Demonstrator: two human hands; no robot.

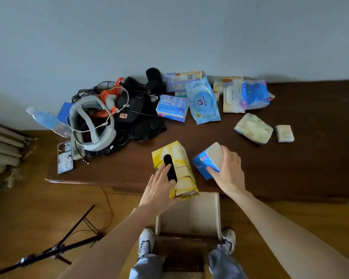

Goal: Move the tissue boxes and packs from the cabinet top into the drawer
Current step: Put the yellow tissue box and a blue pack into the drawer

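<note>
Fingers of the left hand [159,190] grasp the yellow tissue box [174,170] while the right hand [228,170] clutches a blue pack [205,162], both at the cabinet top's [310,168] front edge above the open drawer [189,214]. That drawer looks bare; several packs [204,101] wait behind, so nearly everything remains.

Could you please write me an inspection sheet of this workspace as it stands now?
Surface: dark wooden cabinet top, open drawer below its front edge.
Job's things: yellow tissue box and blue tissue pack near the front edge; more packs by the wall.
Clutter: headset, black bag, water bottle, phone.
Grippers: left hand grips the yellow box; right hand grips the blue pack.
Cables: tangled on the bag; one trails on the floor.
Surroundings: plain wall, tripod.
</note>
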